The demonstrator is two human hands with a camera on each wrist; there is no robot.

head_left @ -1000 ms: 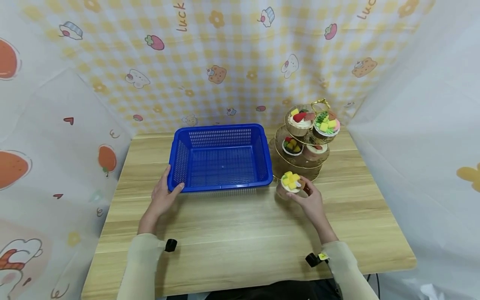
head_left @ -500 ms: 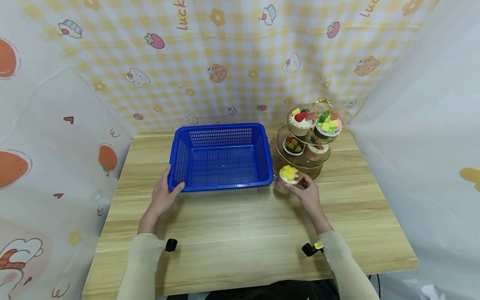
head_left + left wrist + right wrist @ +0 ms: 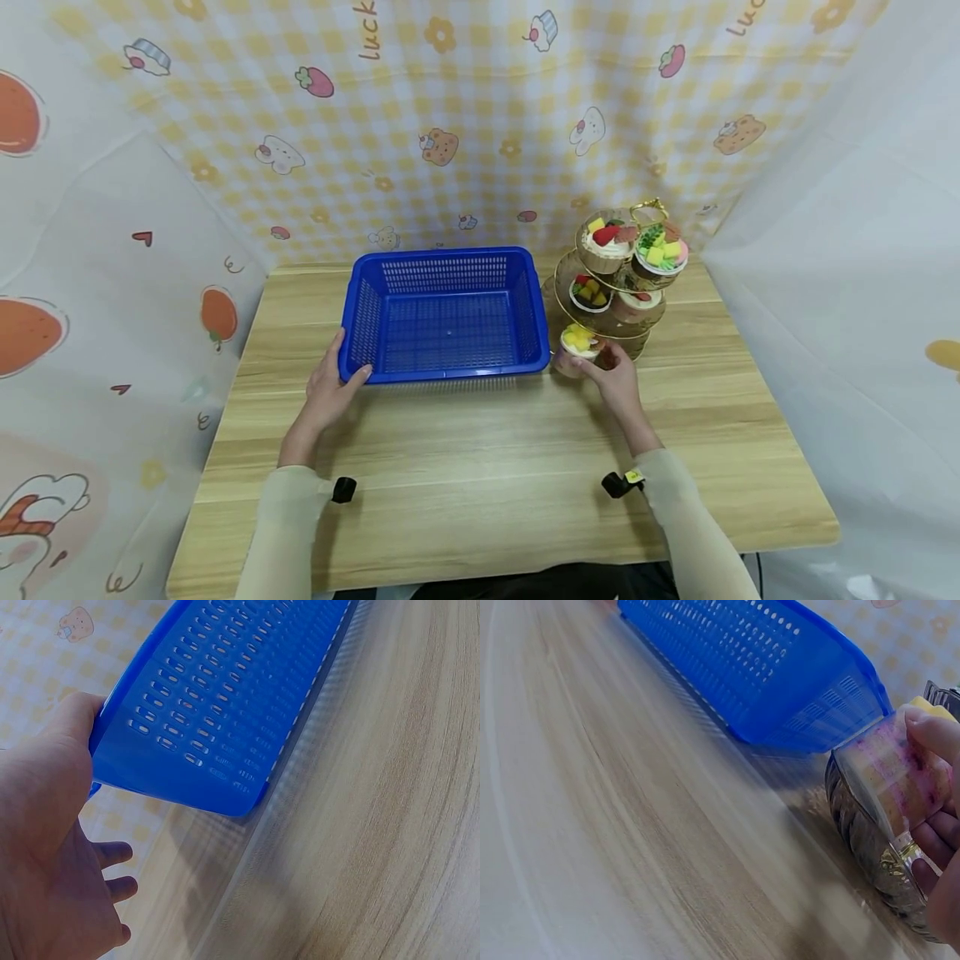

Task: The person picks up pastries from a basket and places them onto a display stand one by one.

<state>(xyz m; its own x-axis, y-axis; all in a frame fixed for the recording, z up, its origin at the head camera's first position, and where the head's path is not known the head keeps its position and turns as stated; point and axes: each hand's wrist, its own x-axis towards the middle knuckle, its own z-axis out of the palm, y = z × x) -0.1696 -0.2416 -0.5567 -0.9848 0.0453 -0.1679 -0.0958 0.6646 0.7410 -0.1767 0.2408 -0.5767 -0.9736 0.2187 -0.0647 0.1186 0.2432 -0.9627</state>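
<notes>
A clear plastic dessert cup topped with yellow fruit cubes (image 3: 580, 343) is pinched by the right hand (image 3: 617, 385) fingers (image 3: 932, 735); the perforated blue plastic basket (image 3: 447, 315) corner is gripped by the left hand (image 3: 327, 395) on the wooden worktop (image 3: 480, 467).

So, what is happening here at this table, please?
A person sits at a wooden table. The left hand holds the near left corner of an empty blue basket. The right hand grips a dessert cup topped with yellow pieces, at the foot of a gold tiered stand carrying more cups.
</notes>
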